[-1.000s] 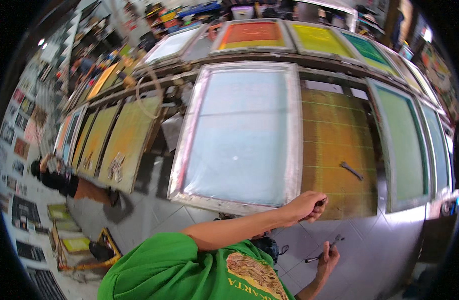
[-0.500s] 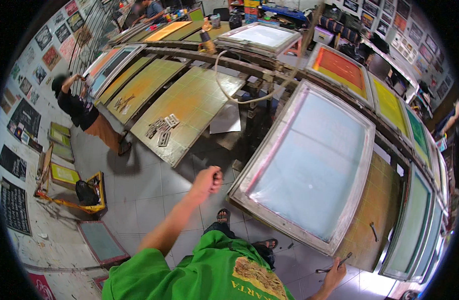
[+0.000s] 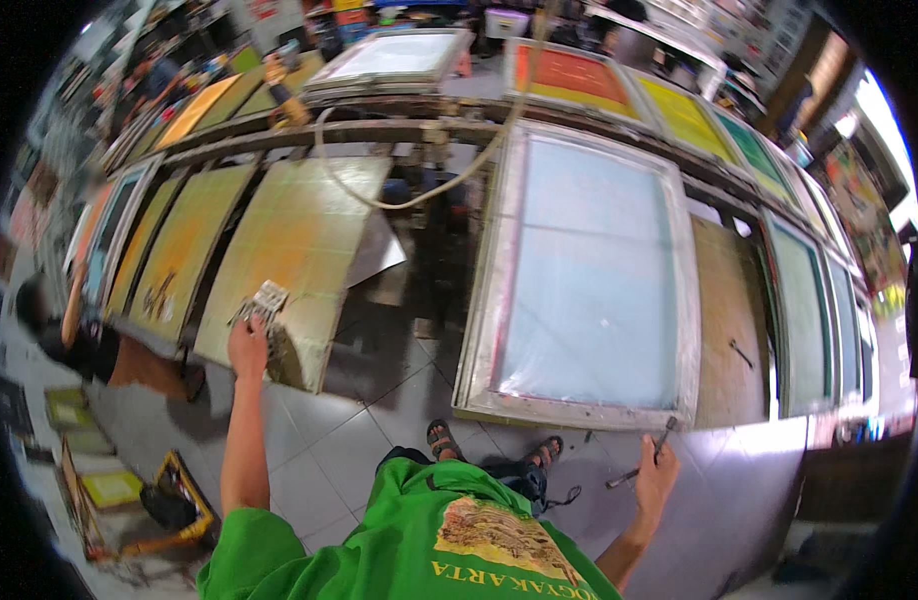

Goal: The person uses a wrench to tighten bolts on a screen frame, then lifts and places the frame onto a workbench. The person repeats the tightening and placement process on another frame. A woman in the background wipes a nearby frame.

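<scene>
A pile of metal pieces (image 3: 269,296) lies on a yellowish board (image 3: 304,220), close to the middle of its near edge. The pile is reached by the left hand (image 3: 248,348), whose fingers are bent down at the pieces; whether any piece is gripped cannot be told. A dark shadow is cast on the board just right of the hand.

A metal wrench (image 3: 623,479) is held by the right hand (image 3: 657,470), with the fingers closed around it and its head tilted up. That hand is held just off the near right corner of a large frame (image 3: 589,290) filled with pale blue mesh.

To the right of this frame, a second wrench (image 3: 742,353) is laid on a brown board (image 3: 724,290), near its right edge. Beside the yellowish board's right edge a white sheet (image 3: 381,250) is seen, and a pale hose (image 3: 399,205) is looped in front of it. On the next board to the left (image 3: 194,245), small parts (image 3: 158,303) are scattered near the near edge. Farther left, a person in a dark top (image 3: 84,350) is seen.
</scene>
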`<state>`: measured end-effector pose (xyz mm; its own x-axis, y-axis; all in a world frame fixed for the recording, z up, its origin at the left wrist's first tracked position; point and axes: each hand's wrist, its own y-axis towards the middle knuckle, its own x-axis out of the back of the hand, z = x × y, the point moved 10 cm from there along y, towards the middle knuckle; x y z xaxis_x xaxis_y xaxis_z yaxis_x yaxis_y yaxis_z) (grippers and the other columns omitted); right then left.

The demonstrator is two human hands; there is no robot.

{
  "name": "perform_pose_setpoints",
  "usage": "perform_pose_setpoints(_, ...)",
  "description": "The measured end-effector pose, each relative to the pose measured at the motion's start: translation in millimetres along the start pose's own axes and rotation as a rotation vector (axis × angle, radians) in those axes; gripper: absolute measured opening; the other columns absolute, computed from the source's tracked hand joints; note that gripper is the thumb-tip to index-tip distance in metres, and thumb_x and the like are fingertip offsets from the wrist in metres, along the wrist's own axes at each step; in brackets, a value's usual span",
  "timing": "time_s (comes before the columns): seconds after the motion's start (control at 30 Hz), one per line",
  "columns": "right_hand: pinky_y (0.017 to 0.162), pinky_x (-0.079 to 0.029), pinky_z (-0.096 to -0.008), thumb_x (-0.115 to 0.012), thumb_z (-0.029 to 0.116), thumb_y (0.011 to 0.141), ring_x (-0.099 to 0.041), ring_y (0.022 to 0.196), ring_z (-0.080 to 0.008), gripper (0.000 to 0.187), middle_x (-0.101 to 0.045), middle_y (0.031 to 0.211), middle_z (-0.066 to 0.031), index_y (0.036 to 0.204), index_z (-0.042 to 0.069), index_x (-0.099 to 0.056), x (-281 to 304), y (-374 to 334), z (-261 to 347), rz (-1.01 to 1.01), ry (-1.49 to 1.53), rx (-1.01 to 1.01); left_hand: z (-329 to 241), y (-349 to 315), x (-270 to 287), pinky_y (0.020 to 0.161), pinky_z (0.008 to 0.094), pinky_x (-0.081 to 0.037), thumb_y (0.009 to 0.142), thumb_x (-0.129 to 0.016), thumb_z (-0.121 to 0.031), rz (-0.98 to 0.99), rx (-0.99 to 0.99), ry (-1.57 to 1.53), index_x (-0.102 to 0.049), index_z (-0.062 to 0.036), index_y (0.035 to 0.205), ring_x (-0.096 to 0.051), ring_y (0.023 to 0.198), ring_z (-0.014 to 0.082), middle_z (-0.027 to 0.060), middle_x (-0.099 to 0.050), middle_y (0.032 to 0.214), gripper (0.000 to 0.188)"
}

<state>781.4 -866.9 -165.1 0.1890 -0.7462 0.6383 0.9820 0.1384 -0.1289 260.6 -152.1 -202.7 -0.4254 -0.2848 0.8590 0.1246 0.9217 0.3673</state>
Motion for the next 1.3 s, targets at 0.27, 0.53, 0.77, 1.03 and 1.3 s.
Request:
perform_pose_setpoints(0.27,0.057,-0.043,-0.0328,-0.070,0.024,0.104,-0.054,0.060,-0.0111,0.027,-0.058,0.068,-0.0020,0.101,-0.003,-0.073,21,-55,-31,-0.136,0.046,-0.085,-15,0,-36,0.096,0.0527,-0.050,0.109,-0.063,-0.026,-0.068,-0.183,0.060,-0.069,0.0007,0.110,-0.061,0.109,0.0402,0.0188,-0.064,0.114,0.027)
perform_pose_setpoints(0.53,0.059,-0.041,-0.0333,-0.064,0.029,0.108,-0.053,0.063,-0.0112,0.034,-0.055,0.067,-0.0044,0.096,-0.002,-0.070,57,-37,-7,-0.217,0.087,-0.086,-36,-16,-15,0.099,0.0519,-0.050,0.108,-0.066,-0.031,-0.237,-0.162,0.030,-0.072,-0.0003,0.107,-0.063,0.108,0.0372,0.0165,-0.071,0.110,0.031)
perform_pose_setpoints(0.77,0.072,-0.050,-0.0426,-0.065,0.037,0.105,-0.066,0.073,-0.0309,0.039,-0.070,0.079,-0.0167,0.103,-0.001,-0.074,77,41,-17,-0.287,-0.053,-0.037,-232,-120,-44,0.094,0.0376,-0.052,0.108,-0.068,-0.028,0.279,-0.086,-0.666,-0.070,0.0000,0.118,-0.064,0.101,0.0217,0.0124,-0.070,0.112,0.030)
perform_pose_setpoints(1.03,0.088,-0.057,-0.0515,-0.075,0.057,0.093,-0.074,0.099,-0.0417,0.055,-0.076,0.098,-0.0201,0.110,0.005,-0.079,100,131,-23,-0.505,-0.384,0.072,-396,-240,-85,0.098,0.0352,-0.053,0.104,-0.073,-0.031,0.855,0.106,-0.804,-0.056,0.0068,0.149,-0.068,0.116,0.0219,0.0176,-0.069,0.135,0.061)
perform_pose_setpoints(1.3,0.083,-0.058,-0.0513,-0.077,0.062,0.087,-0.075,0.095,-0.0411,0.064,-0.074,0.099,-0.0225,0.105,0.001,-0.076,45,185,-44,0.102,-0.344,0.124,-417,-247,-89,0.095,0.0445,-0.054,0.101,-0.075,-0.032,0.561,-0.129,-0.385,-0.063,0.0084,0.138,-0.070,0.109,0.0337,0.0230,-0.073,0.123,0.056)
